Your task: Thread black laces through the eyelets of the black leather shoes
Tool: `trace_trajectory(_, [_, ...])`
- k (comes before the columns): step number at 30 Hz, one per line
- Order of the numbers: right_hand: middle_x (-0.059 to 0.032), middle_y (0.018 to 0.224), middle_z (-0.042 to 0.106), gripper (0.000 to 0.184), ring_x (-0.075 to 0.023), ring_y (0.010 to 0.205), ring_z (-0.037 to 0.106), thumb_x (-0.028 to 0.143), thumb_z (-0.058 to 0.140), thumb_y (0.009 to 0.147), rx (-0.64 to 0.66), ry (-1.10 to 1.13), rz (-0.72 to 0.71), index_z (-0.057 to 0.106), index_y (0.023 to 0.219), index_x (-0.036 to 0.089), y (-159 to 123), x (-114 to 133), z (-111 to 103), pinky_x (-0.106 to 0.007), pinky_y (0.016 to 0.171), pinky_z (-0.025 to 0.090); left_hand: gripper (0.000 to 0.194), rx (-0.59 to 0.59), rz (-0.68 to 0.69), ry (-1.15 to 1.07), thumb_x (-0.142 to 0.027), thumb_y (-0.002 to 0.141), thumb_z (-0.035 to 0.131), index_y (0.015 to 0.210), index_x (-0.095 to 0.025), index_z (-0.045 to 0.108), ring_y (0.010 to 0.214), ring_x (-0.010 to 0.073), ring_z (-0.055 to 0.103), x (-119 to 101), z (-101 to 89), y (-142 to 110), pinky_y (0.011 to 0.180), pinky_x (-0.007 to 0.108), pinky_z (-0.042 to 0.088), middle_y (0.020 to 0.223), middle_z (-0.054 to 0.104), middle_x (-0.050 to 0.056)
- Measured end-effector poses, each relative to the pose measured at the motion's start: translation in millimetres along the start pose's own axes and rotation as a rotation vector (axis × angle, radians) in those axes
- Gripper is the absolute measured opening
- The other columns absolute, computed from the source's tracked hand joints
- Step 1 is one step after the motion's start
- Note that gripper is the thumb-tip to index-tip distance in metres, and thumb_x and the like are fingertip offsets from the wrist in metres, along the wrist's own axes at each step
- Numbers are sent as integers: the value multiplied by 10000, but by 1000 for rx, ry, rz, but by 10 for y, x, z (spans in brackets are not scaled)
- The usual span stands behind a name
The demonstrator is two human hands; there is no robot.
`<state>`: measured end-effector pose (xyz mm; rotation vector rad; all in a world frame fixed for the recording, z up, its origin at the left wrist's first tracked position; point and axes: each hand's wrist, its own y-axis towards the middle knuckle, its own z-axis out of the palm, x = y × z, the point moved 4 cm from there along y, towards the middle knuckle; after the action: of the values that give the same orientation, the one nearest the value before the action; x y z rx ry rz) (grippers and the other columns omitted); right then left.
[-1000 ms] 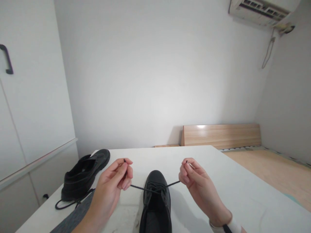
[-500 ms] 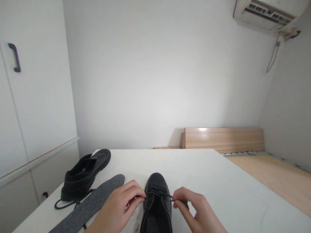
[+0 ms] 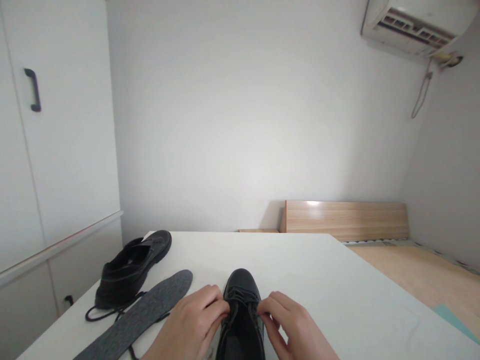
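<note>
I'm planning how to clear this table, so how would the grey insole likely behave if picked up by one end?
The grey insole would probably bend somewhat, since it looks thin. It is likely light for its length, being so slim. Lying flat on the white table, it seems unlikely to roll, though the black lace beside it might snag.

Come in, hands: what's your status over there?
Left hand, right hand: pinched at either side of nearer shoe. Insole beside left hand, not over that shoe.
</note>
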<state>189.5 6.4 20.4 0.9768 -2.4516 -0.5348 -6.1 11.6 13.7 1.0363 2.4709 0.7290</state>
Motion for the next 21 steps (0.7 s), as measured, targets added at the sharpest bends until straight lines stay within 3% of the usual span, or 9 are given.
trace_trajectory(4, [-18, 760, 598, 225, -178, 677, 542, 0, 453, 856, -140, -67, -97, 528, 827, 210, -1, -27, 140, -279, 603, 373, 212, -73, 22, 31, -82, 944, 503, 859, -197, 658, 871, 224, 612, -8, -2, 27, 734, 320, 484, 915, 630, 50])
trace_trajectory(8, [-47, 866, 607, 236, -204, 761, 514, 4, 449, 854, -339, -109, -158, 546, 783, 207, -7, -38, 205, -318, 656, 357, 217, 31, -25, -9, -51, 931, 515, 894, -203, 666, 811, 201, 633, 9, 93, 5, 712, 294, 490, 836, 666, 19])
trace_trajectory(11, [-33, 784, 608, 270, -207, 735, 506, -12, 451, 855, -431, -121, -183, 581, 779, 213, -13, 5, 130, -327, 644, 355, 257, 93, -122, -26, -50, 937, 497, 1009, -221, 675, 836, 199, 678, -16, 137, -23, 732, 281, 513, 886, 709, 19])
trace_trajectory(13, [-18, 735, 619, 274, -202, 706, 528, -24, 487, 851, -362, -133, -188, 604, 808, 219, -7, 49, 82, -318, 633, 387, 226, 137, -191, -14, -116, 933, 555, 1092, -227, 671, 860, 220, 699, -57, 141, -25, 754, 295, 529, 927, 726, 30])
trace_trajectory(16, [-19, 812, 665, 281, -186, 736, 614, -43, 543, 840, -134, -118, -116, 627, 907, 217, -6, 83, 86, -265, 629, 482, 293, 205, -265, -11, -124, 884, 620, 1156, -225, 662, 903, 246, 708, -137, 108, 6, 789, 311, 541, 975, 730, 45])
trace_trajectory(19, [-42, 998, 687, 394, -196, 863, 685, 4, 630, 812, -11, -104, -40, 607, 1139, 220, -26, 95, 150, -247, 720, 569, 329, 258, -304, -20, -64, 903, 505, 1116, -245, 679, 897, 230, 703, -206, 54, 62, 780, 296, 541, 961, 712, 45])
trace_trajectory(21, [-52, 1059, 671, 490, -215, 898, 702, 18, 673, 756, 42, -139, -3, 592, 1190, 230, -28, 93, 207, -259, 740, 596, 373, 291, -336, -15, -37, 899, 452, 1078, -252, 699, 885, 216, 697, -233, 31, 104, 773, 285, 542, 965, 694, 53])
